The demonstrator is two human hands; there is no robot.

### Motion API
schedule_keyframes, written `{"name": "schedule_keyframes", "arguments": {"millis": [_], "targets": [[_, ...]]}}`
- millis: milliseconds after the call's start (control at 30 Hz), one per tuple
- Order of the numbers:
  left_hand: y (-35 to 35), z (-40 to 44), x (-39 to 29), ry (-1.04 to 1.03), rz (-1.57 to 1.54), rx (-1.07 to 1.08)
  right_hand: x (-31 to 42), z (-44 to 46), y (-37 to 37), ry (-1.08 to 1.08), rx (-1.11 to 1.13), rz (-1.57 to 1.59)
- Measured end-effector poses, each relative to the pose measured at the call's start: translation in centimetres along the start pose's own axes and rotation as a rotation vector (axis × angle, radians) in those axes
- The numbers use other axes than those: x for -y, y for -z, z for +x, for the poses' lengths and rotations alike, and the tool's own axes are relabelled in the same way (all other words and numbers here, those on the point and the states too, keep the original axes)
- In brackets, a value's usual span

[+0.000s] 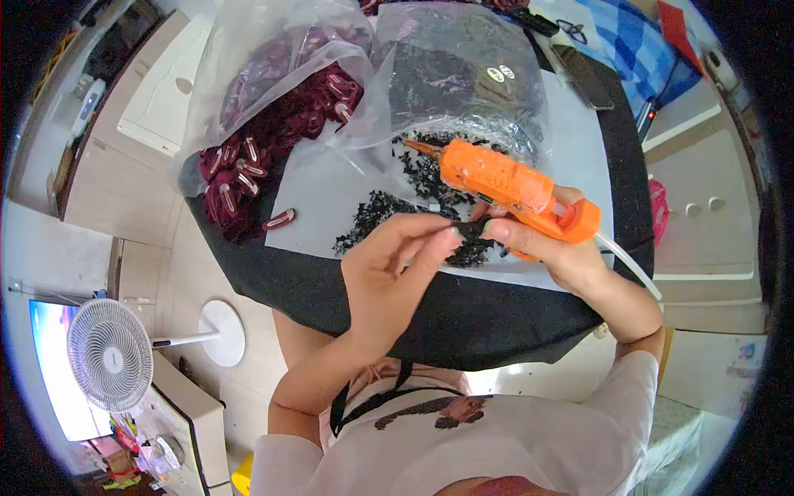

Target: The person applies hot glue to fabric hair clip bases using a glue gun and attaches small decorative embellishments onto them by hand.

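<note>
My right hand (562, 248) is wrapped round an orange glue gun (500, 178) with a white glue stick (628, 264) coming out of its back end. The gun's nozzle points to the upper left. Between the fingertips of my left hand (385, 273) is a small dark piece (471, 229), which the thumb of my right hand also touches; its exact kind is not clear. Under and beyond the hands lie heaps of small black pieces (376, 217) on a white sheet (310, 198). A single hair clip (279, 219) rests at the sheet's left edge.
Dark red pieces with metal snap clips (240, 178) spill from a clear plastic bag (215, 91) at the left. Another clear bag (463, 74) full of dark material stands behind the gun. A phone (583, 76) lies back right on the black tablecloth (447, 322). A fan (112, 355) stands left.
</note>
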State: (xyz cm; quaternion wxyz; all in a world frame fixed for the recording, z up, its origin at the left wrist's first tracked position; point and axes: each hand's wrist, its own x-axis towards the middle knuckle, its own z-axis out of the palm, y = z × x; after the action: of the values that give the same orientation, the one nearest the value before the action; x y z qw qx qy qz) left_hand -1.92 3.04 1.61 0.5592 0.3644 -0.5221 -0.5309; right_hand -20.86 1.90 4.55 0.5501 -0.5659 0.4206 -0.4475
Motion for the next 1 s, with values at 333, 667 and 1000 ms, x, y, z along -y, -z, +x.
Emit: {"name": "schedule_keyframes", "arguments": {"millis": [333,667,1000], "targets": [[4.0,1.7,0.2,-0.016,0.063,-0.100,0.6,0.5,1.1,0.427,0.194,-0.407],[4.8,1.9,0.6,0.018,0.012,-0.118,-0.4,1.7,0.8,0.582,0.313,-0.591],[4.8,1.8,0.9,-0.015,0.030,-0.121,-0.9,1.8,0.7,0.562,0.314,-0.594]]}}
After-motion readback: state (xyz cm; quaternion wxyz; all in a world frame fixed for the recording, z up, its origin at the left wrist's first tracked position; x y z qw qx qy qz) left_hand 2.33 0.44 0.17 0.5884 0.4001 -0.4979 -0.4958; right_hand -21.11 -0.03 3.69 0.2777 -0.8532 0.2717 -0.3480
